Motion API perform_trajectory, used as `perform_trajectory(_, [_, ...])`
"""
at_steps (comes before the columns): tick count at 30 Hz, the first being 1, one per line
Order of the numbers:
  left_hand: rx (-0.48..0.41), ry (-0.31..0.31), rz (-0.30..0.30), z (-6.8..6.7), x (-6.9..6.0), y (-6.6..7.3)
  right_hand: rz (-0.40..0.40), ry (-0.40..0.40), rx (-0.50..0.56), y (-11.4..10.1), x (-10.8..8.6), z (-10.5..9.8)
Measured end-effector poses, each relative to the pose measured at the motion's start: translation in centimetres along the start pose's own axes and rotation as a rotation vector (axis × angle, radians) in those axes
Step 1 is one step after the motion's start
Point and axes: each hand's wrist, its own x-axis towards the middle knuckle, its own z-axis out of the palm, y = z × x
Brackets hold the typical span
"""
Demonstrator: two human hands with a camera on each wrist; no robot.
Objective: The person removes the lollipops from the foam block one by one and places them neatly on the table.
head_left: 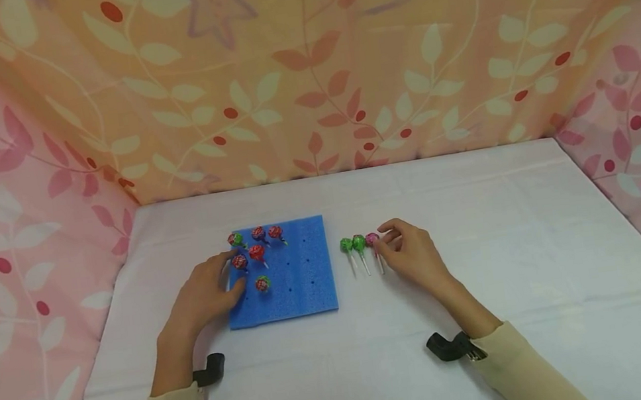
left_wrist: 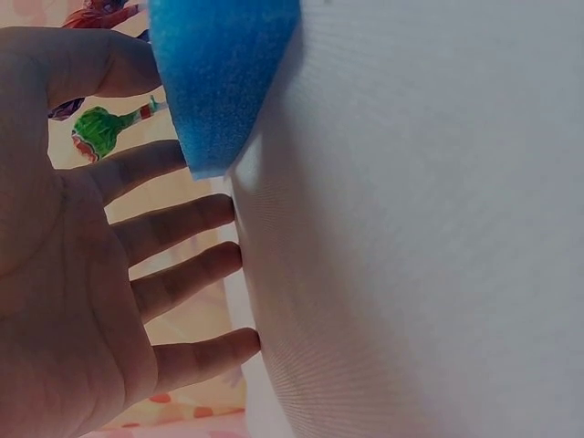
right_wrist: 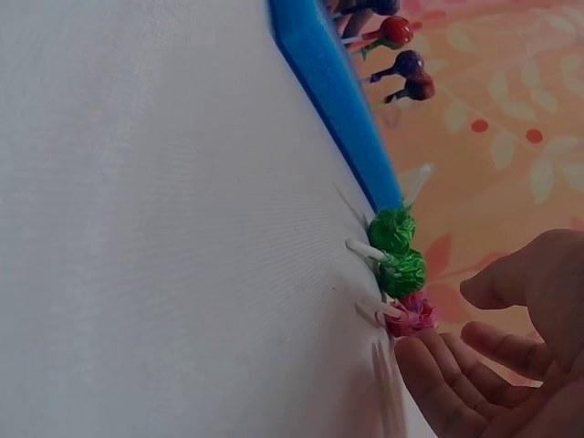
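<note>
A blue foam board [head_left: 309, 301] with small holes lies on the table. Several wrapped lollipops, among them a red one [head_left: 257, 252], stand in its left and upper part. At the board's left edge rests my left hand [head_left: 202, 291], thumb and fingers spread; in the left wrist view its fingers are nearly straight beside the foam. Right of the board lie two green lollipops [head_left: 358, 242] and a pink lollipop [right_wrist: 412, 315], sticks toward me. My right hand [head_left: 413, 252] is at the pink one, its fingers loosely bent and the thumb apart from them in the right wrist view.
A white cloth [head_left: 519, 255] covers the table. Patterned fabric [head_left: 318, 80] hangs along the back and both sides. Dark wrist mounts [head_left: 449, 347] sit by the sleeve cuffs.
</note>
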Motion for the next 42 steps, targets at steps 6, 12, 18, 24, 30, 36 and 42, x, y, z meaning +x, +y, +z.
perform_trajectory(6, [0.001,-0.011,-0.013,0.2,-0.2,-0.2,-0.078,0.014,0.053,-0.4,0.1,0.0])
perform_trajectory(12, [0.001,-0.011,-0.020,0.1,-0.3,-0.1,-0.190,0.020,0.131,-0.8,0.7,-0.2])
perform_trajectory(18, [0.011,0.000,-0.017,0.2,-0.3,-0.4,-0.275,0.019,0.156,-0.9,0.8,0.3])
perform_trajectory(24, [0.013,0.015,-0.002,0.5,0.0,-0.9,-0.339,0.005,0.165,-1.5,0.9,1.4])
perform_trajectory(30, [0.016,0.009,-0.006,0.4,0.0,-0.7,-0.361,-0.050,0.161,-2.8,1.2,2.1])
perform_trajectory(36, [0.025,0.013,0.001,0.4,0.0,-0.4,-0.338,-0.084,0.148,-3.5,1.6,2.7])
perform_trajectory(42, [0.022,0.018,0.007,0.2,0.1,-0.2,-0.368,-0.101,0.154,-4.3,2.2,3.5])
